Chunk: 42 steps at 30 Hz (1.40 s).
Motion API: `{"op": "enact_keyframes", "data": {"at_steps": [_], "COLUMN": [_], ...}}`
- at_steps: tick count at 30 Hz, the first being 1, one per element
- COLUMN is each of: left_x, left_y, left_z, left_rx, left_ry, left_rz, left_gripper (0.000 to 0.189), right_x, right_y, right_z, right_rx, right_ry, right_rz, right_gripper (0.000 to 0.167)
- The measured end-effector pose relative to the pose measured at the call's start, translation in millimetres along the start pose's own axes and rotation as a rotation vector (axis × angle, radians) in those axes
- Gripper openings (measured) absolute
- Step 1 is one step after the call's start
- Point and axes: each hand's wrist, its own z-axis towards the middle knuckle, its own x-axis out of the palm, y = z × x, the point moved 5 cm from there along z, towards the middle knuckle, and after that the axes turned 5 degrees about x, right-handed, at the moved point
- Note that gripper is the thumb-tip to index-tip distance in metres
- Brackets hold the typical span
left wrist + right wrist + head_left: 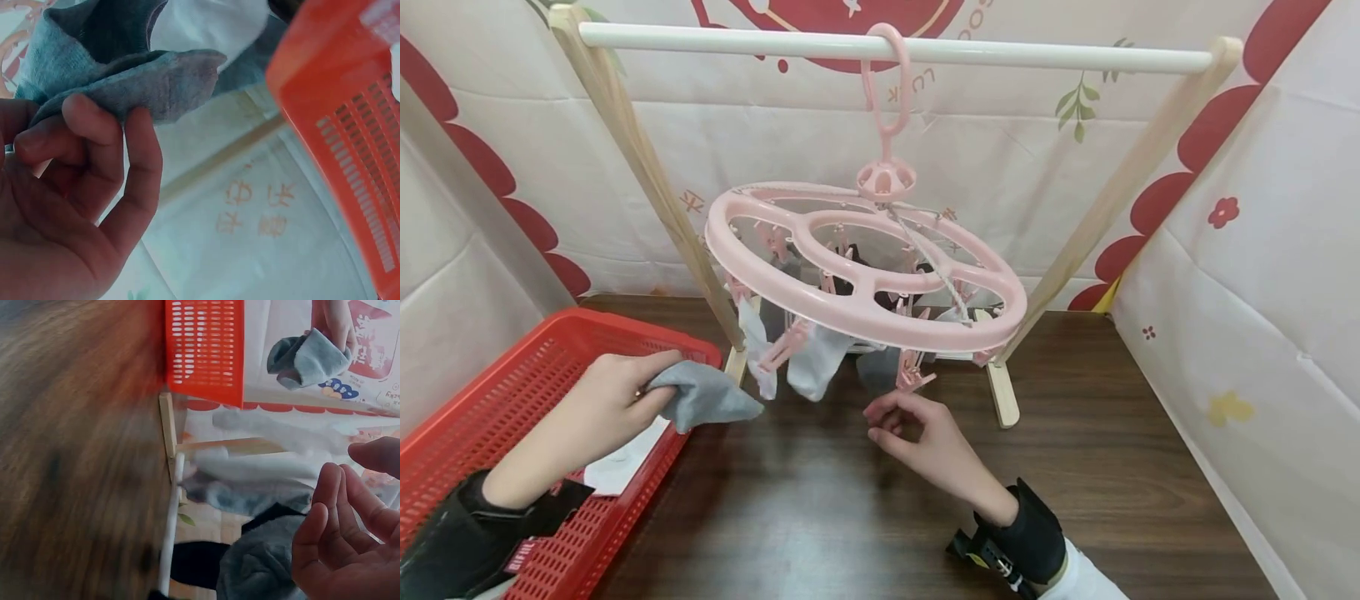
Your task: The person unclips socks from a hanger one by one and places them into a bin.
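Note:
My left hand (613, 404) pinches a grey sock (707, 396) between thumb and fingers above the red basket's right edge. In the left wrist view the sock's opening (137, 87) hangs loosely over the fingertips. A round pink clip hanger (820, 310) hangs tilted in front of me. Just below one of its pink clips (912, 371), my right hand (936, 442) has loosely bent fingers. In the right wrist view its thumb and fingertips stand apart with nothing between them. White socks (816, 367) and a grey sock (878, 367) hang under the ring, with black ones partly hidden behind it.
The red basket (625, 325) stands at the left with a white piece (623, 462) inside. A white rod (1045, 57) on wooden legs (655, 183) carries the hanger's hook. Printed cloth (1247, 308) walls surround the dark wooden table (850, 517).

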Motion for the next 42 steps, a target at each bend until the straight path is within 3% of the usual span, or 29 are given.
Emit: {"op": "enact_keyframes", "data": {"at_steps": [10,19,27,31,35,38,42], "left_x": [-21.1,-29.0,-30.7,-29.7,-25.6,-21.6,-17.4], "left_y": [19.4,35.3,50.2,59.9,69.0,71.5,70.9], "left_z": [-14.1,-28.7,-38.1,-42.5,-49.7,-53.2,-54.4], "left_rx": [-0.037,-0.089,-0.173,-0.188,-0.213,-0.207,-0.175], "left_ry": [-0.131,-0.147,-0.145,-0.104,-0.006,0.064,0.098], "left_rz": [0.098,0.135,0.189,0.198,0.167,0.106,0.068], "left_gripper": [0.027,0.025,0.021,0.02,0.022,0.032,0.039], "right_x": [-2.8,-15.0,-28.8,-31.7,-32.2,-33.1,-33.3], "right_y": [-18.2,-31.9,-41.6,-44.4,-46.8,-47.4,-47.0], "right_z": [-11.9,-19.7,-27.3,-29.7,-31.5,-32.7,-33.0], "right_rx": [0.11,0.111,0.174,0.186,0.19,0.186,0.182], "right_ry": [0.034,0.005,-0.005,-0.012,-0.008,-0.012,-0.021], "right_rz": [0.004,0.057,0.075,0.069,0.081,0.079,0.081], "right_gripper": [0.014,0.014,0.014,0.015,0.015,0.014,0.014]}}
